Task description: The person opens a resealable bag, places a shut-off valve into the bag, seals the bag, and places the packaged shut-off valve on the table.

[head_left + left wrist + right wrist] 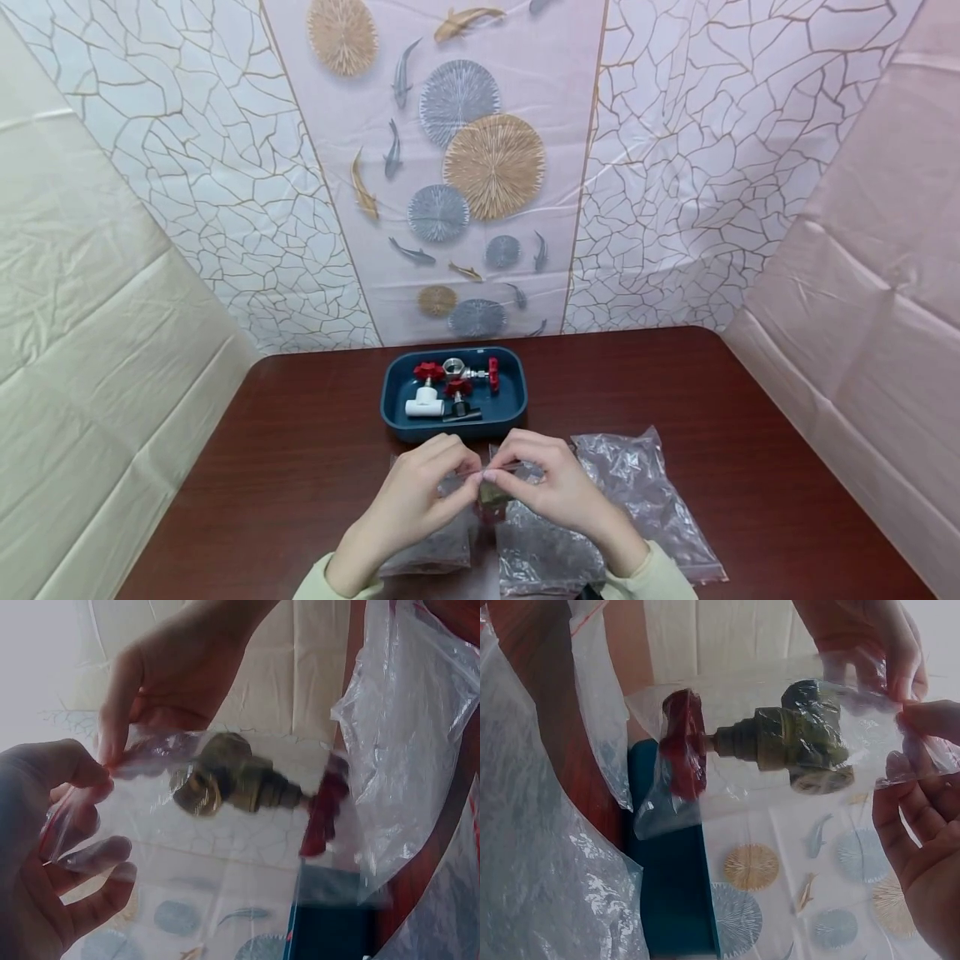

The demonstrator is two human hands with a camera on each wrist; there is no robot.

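Note:
Both hands meet in front of the tray, fingertips together at the mouth of a clear zip bag [727, 802]. My left hand [431, 492] pinches the bag's edge between thumb and fingers. Beside it, my right hand [547, 483] pinches the same red-lined edge. Inside the hanging bag is a brass valve [769, 742] with a red handwheel [682, 742], seen through the plastic in both wrist views. The handwheel is at the bottom end of the bag, away from the fingers.
A dark blue tray [390, 417] behind the hands holds a white tee valve [425, 404], a black valve [461, 407] and a silver valve [476, 374], all with red handwheels. Clear plastic bags lie on the brown table [300, 467], one at left [435, 546], others at right [637, 492].

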